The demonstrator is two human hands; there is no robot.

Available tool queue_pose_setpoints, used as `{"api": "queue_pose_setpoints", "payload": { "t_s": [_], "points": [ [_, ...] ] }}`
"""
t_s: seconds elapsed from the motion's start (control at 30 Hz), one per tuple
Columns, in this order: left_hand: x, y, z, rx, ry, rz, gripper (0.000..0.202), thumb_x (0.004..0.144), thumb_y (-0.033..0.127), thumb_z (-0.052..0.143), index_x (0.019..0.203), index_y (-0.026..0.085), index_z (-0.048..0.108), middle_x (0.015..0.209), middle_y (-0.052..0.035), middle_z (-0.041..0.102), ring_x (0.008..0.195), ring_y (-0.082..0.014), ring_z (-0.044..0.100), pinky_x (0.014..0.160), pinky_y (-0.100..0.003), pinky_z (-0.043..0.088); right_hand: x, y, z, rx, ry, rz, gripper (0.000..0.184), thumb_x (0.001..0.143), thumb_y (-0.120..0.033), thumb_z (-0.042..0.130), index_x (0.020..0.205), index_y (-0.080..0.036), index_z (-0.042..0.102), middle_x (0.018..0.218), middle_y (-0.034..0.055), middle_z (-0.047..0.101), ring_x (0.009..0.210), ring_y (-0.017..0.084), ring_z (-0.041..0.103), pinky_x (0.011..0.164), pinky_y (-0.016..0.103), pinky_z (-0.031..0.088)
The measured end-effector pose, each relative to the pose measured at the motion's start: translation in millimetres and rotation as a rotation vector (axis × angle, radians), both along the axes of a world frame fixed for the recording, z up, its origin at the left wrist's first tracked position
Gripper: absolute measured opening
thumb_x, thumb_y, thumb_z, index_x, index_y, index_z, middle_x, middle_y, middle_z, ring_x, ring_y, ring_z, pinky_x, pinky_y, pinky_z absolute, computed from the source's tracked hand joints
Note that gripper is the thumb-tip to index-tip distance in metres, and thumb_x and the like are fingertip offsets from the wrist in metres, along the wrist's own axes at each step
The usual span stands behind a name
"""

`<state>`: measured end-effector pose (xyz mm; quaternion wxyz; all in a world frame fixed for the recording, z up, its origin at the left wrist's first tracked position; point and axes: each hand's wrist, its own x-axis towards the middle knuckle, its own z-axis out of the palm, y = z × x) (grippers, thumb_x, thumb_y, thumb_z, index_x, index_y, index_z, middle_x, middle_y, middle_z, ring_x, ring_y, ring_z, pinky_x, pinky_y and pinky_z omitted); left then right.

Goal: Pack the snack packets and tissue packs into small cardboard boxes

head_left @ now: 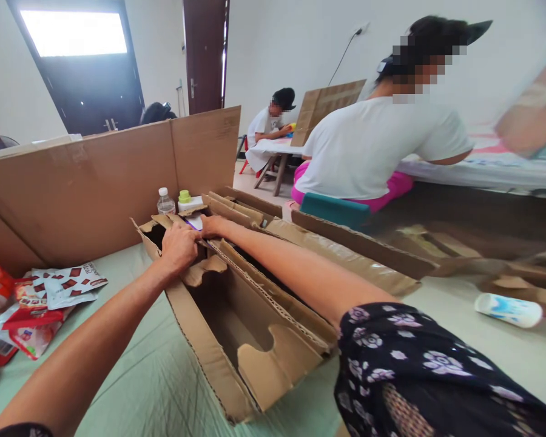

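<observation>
A long open cardboard box [236,340] lies on the pale green table cover, its flaps standing up. My left hand [178,247] rests on the far end of the box, fingers curled over a flap edge. My right hand [210,226] reaches across the box to the same far end, fingers closed near a white and purple item; what it holds is hidden. My right arm, in a dark flowered sleeve, lies over the box's right wall.
A clear bottle [165,202] and a green-capped white container [187,201] stand beyond the box. Snack packets [50,297] lie at left. A white tube [508,309] lies at right. A cardboard wall [95,182] rises behind. Two people sit at other tables.
</observation>
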<state>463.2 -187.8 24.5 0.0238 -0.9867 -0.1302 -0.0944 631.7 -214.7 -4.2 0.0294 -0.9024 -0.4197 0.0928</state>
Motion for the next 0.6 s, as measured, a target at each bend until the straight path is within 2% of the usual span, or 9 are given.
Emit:
{"api": "queue_pose_setpoints", "payload": {
  "t_s": [0.1, 0.17, 0.27, 0.6],
  "points": [
    [0, -2, -1.2, -0.007, 0.003, 0.014, 0.024, 0.097, 0.012, 0.056, 0.105, 0.020, 0.077, 0.115, -0.0075, 0.074, 0.118, -0.0277, 0.061, 0.103, -0.047, 0.048, -2, 0, -3.1, 0.025, -0.017, -0.033, 0.045, 0.098, -0.042, 0.064, 0.136, -0.018, 0.058, 0.136, 0.0116, 0.060, 0.117, 0.026, 0.063, 0.097, 0.050, 0.055],
    [0, -3, -2.8, -0.014, 0.014, 0.016, 0.016, 0.099, 0.021, 0.060, 0.107, 0.018, 0.073, 0.117, -0.0075, 0.072, 0.117, -0.0260, 0.062, 0.103, -0.049, 0.049, -5, -1, -4.9, 0.050, -0.033, -0.048, 0.045, 0.098, -0.042, 0.064, 0.136, -0.018, 0.058, 0.136, 0.0115, 0.061, 0.116, 0.026, 0.063, 0.097, 0.050, 0.055],
    [1, -2, -5.2, -0.030, 0.031, 0.007, 0.023, 0.099, 0.033, 0.065, 0.115, 0.017, 0.068, 0.123, -0.0085, 0.068, 0.115, -0.0246, 0.065, 0.101, -0.049, 0.053, -9, -4, -7.1, 0.088, -0.059, -0.055, 0.043, 0.098, -0.041, 0.063, 0.134, -0.018, 0.059, 0.134, 0.0112, 0.062, 0.114, 0.025, 0.064, 0.096, 0.048, 0.056],
    [1, -1, -8.2, -0.040, 0.042, 0.033, 0.030, 0.100, 0.035, 0.064, 0.123, 0.018, 0.064, 0.128, -0.0098, 0.065, 0.111, -0.0242, 0.066, 0.095, -0.046, 0.057, -13, -13, 1.3, 0.143, -0.081, -0.019, 0.037, 0.099, -0.039, 0.063, 0.129, -0.018, 0.062, 0.131, 0.0108, 0.063, 0.111, 0.023, 0.065, 0.094, 0.045, 0.057]
  ]
}}
